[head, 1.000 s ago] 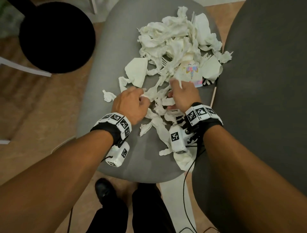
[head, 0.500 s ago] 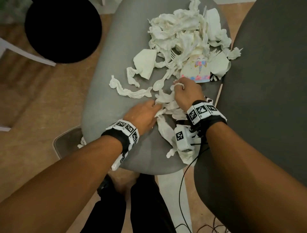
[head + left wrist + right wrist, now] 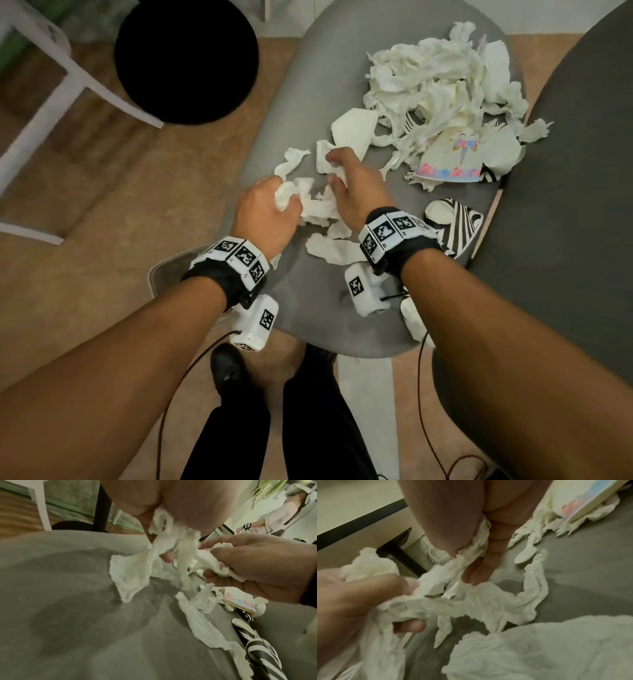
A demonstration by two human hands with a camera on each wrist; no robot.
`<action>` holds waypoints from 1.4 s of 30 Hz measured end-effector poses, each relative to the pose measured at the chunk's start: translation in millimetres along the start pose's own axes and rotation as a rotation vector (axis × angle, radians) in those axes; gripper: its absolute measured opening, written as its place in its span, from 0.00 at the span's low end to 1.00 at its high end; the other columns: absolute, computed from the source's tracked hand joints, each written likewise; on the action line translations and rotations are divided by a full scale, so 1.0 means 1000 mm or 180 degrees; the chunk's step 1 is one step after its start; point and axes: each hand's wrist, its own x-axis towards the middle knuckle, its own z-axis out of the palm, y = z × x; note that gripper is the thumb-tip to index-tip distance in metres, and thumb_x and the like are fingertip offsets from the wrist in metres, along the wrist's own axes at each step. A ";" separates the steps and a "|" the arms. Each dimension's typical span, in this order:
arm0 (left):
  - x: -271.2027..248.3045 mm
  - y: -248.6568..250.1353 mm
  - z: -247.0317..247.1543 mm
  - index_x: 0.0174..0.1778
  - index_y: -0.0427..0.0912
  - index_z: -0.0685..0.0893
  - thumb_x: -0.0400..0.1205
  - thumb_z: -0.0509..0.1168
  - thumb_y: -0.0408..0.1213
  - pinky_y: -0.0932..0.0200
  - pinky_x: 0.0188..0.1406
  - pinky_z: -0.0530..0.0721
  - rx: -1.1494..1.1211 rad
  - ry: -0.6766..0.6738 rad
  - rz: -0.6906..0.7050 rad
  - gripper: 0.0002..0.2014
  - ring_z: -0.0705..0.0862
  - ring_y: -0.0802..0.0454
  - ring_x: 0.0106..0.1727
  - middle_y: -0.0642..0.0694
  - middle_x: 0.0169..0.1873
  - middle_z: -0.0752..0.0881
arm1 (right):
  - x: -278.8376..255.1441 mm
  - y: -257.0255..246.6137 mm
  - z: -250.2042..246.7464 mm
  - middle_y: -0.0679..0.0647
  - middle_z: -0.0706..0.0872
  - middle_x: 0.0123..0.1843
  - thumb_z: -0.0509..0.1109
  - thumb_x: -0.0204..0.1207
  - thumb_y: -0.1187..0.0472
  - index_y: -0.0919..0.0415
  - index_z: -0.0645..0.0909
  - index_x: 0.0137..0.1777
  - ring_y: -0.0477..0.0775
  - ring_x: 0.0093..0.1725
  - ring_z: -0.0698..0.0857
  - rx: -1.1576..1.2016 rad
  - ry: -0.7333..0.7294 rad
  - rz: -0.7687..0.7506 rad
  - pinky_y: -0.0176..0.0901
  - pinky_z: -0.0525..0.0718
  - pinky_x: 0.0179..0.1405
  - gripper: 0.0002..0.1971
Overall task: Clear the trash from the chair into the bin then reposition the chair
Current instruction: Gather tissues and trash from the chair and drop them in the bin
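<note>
Both hands are bunching torn tissue together over the near half of the chair seat. The left hand has its fingers curled round a wad of tissue, and the right hand pinches more shreds of it between thumb and fingers, the two hands nearly touching, with one long strip strung between them. Both forearms reach down and forward from the near edge, wrists bent so the fingers point at the seat.

To do this well, I'd say they should sweep the loose strips lying near the right wrist into the same bundle and squeeze it tight before lifting, since thin shreds trail and drop.

Most of the trash is still on the chair: a big heap of tissue at the far right, a printed paper cup on its side beside it, a plastic spoon, and a striped cup near the right edge. What may be the bin shows on the floor just left of the seat's near edge.
</note>
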 end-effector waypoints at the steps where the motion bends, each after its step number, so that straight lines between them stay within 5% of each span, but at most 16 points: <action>1: -0.002 -0.003 -0.005 0.38 0.37 0.78 0.79 0.65 0.40 0.48 0.35 0.81 -0.0043 0.0007 -0.0070 0.10 0.82 0.39 0.35 0.42 0.32 0.83 | 0.001 -0.003 0.001 0.56 0.85 0.49 0.57 0.87 0.61 0.54 0.73 0.71 0.58 0.47 0.83 -0.0066 -0.0018 -0.0005 0.48 0.82 0.53 0.15; 4: -0.007 -0.015 -0.019 0.42 0.41 0.77 0.80 0.64 0.38 0.46 0.36 0.83 -0.0143 0.0189 -0.0253 0.05 0.82 0.38 0.37 0.43 0.34 0.84 | 0.009 -0.014 0.011 0.59 0.85 0.59 0.56 0.86 0.58 0.53 0.72 0.73 0.61 0.54 0.85 -0.0303 -0.0095 -0.0243 0.49 0.81 0.55 0.16; 9: -0.009 -0.034 -0.035 0.49 0.45 0.77 0.82 0.63 0.45 0.46 0.39 0.84 -0.0208 0.0294 -0.0337 0.08 0.84 0.40 0.39 0.44 0.38 0.86 | 0.029 -0.043 0.040 0.61 0.71 0.66 0.65 0.75 0.42 0.39 0.59 0.79 0.65 0.60 0.80 -0.1335 -0.0610 -0.0740 0.59 0.85 0.54 0.33; 12: -0.011 -0.047 -0.041 0.54 0.41 0.79 0.83 0.64 0.44 0.53 0.38 0.79 -0.0052 0.0297 -0.0354 0.10 0.83 0.40 0.41 0.44 0.40 0.86 | 0.036 -0.045 0.057 0.62 0.69 0.67 0.71 0.75 0.49 0.53 0.72 0.68 0.69 0.64 0.77 -0.1561 -0.0674 -0.0567 0.62 0.83 0.58 0.24; 14: -0.015 -0.054 -0.043 0.53 0.40 0.79 0.83 0.65 0.43 0.57 0.36 0.72 -0.0103 0.0386 -0.0461 0.10 0.82 0.43 0.39 0.45 0.38 0.85 | 0.033 -0.045 0.066 0.65 0.73 0.65 0.66 0.80 0.61 0.64 0.75 0.63 0.71 0.57 0.82 -0.1678 -0.0607 -0.0609 0.58 0.83 0.52 0.14; 20: -0.034 -0.075 -0.064 0.54 0.37 0.80 0.84 0.65 0.42 0.65 0.35 0.66 -0.0219 0.0523 -0.0748 0.11 0.76 0.45 0.39 0.45 0.39 0.82 | -0.005 -0.064 0.083 0.59 0.85 0.46 0.60 0.83 0.64 0.62 0.78 0.61 0.66 0.49 0.86 -0.0776 -0.0526 -0.0159 0.48 0.81 0.47 0.10; 23: -0.045 -0.097 -0.081 0.58 0.40 0.79 0.85 0.63 0.44 0.60 0.38 0.69 -0.0067 0.0497 -0.0936 0.12 0.77 0.47 0.40 0.43 0.42 0.83 | -0.028 -0.101 0.115 0.61 0.88 0.53 0.60 0.85 0.62 0.58 0.81 0.62 0.63 0.52 0.86 -0.0413 -0.0753 -0.0324 0.42 0.79 0.49 0.11; 26: -0.055 -0.131 -0.094 0.51 0.45 0.77 0.83 0.60 0.52 0.54 0.38 0.78 -0.0096 0.0429 -0.1088 0.13 0.83 0.41 0.40 0.44 0.41 0.87 | -0.038 -0.136 0.168 0.63 0.89 0.53 0.60 0.84 0.61 0.62 0.83 0.59 0.65 0.53 0.87 -0.0273 -0.1024 -0.0476 0.41 0.76 0.44 0.12; 28: -0.061 -0.158 -0.101 0.48 0.50 0.75 0.80 0.54 0.58 0.46 0.46 0.85 -0.0153 0.0387 -0.1336 0.15 0.85 0.38 0.44 0.43 0.42 0.87 | -0.038 -0.150 0.205 0.63 0.89 0.54 0.60 0.84 0.60 0.63 0.82 0.59 0.64 0.53 0.87 -0.0273 -0.1192 -0.0314 0.41 0.74 0.44 0.12; 33: -0.078 -0.240 -0.094 0.62 0.42 0.72 0.87 0.52 0.44 0.54 0.50 0.73 -0.0559 -0.0069 -0.1849 0.13 0.80 0.43 0.53 0.44 0.52 0.81 | -0.039 -0.138 0.287 0.62 0.88 0.57 0.60 0.85 0.60 0.65 0.83 0.60 0.64 0.57 0.86 -0.0228 -0.1392 0.0258 0.51 0.84 0.57 0.13; 36: -0.088 -0.289 -0.076 0.69 0.43 0.71 0.86 0.51 0.40 0.54 0.52 0.71 -0.0681 -0.0349 -0.2000 0.16 0.77 0.46 0.53 0.48 0.52 0.78 | -0.042 -0.112 0.340 0.62 0.86 0.62 0.61 0.84 0.59 0.62 0.80 0.63 0.64 0.63 0.84 -0.0027 -0.1253 0.0567 0.55 0.83 0.64 0.13; 38: -0.091 -0.317 -0.062 0.65 0.47 0.74 0.86 0.52 0.41 0.55 0.52 0.72 -0.0667 -0.0559 -0.2010 0.13 0.79 0.46 0.54 0.48 0.55 0.81 | -0.043 -0.090 0.367 0.61 0.81 0.71 0.64 0.81 0.57 0.58 0.74 0.71 0.63 0.69 0.81 0.0182 -0.1274 0.0705 0.51 0.79 0.70 0.19; 40: -0.096 -0.340 -0.051 0.63 0.50 0.79 0.86 0.52 0.43 0.57 0.61 0.73 -0.0606 -0.0742 -0.1989 0.15 0.78 0.51 0.61 0.52 0.61 0.81 | -0.046 -0.071 0.381 0.58 0.70 0.81 0.67 0.79 0.55 0.52 0.64 0.82 0.61 0.77 0.73 0.0132 -0.1510 0.0740 0.47 0.72 0.74 0.31; 42: -0.102 -0.352 -0.046 0.72 0.55 0.80 0.82 0.53 0.51 0.55 0.76 0.68 -0.0606 -0.0754 -0.2053 0.24 0.75 0.52 0.73 0.54 0.74 0.77 | -0.048 -0.060 0.387 0.56 0.61 0.86 0.67 0.79 0.53 0.49 0.57 0.86 0.59 0.83 0.65 -0.0094 -0.1636 0.0622 0.46 0.67 0.78 0.37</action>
